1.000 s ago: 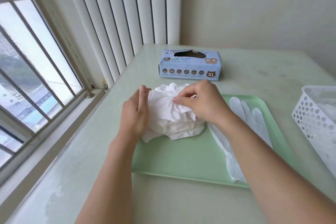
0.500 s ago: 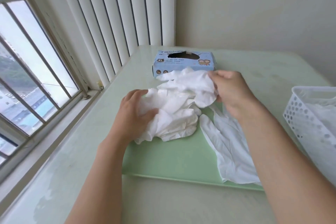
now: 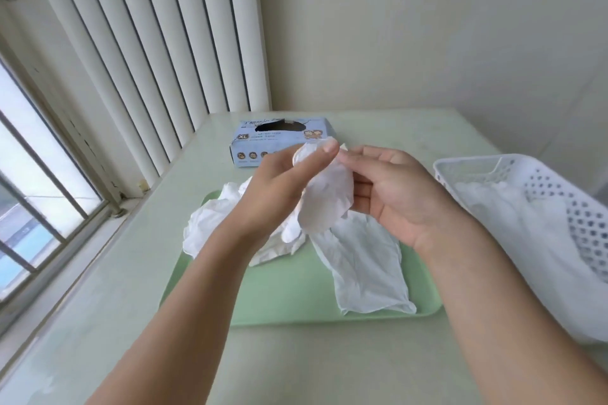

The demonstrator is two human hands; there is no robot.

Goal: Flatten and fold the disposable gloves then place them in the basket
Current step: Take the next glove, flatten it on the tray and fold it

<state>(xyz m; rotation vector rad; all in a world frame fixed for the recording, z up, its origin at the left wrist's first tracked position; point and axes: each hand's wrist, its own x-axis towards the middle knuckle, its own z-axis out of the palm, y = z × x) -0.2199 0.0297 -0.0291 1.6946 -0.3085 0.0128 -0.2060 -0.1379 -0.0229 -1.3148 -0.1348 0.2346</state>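
Above the green tray (image 3: 296,302), both hands' grip pinches a white glove (image 3: 327,197).

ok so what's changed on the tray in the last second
Both hands left the crumpled glove pile and rose: the left hand and right hand now pinch one glove between them above the green tray. The flat glove, glove box and basket stayed put.

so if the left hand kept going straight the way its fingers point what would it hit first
Probably the blue glove box. The left hand, pinching a white glove, points up and away over the tray. Depth is unclear, so it may pass above it.
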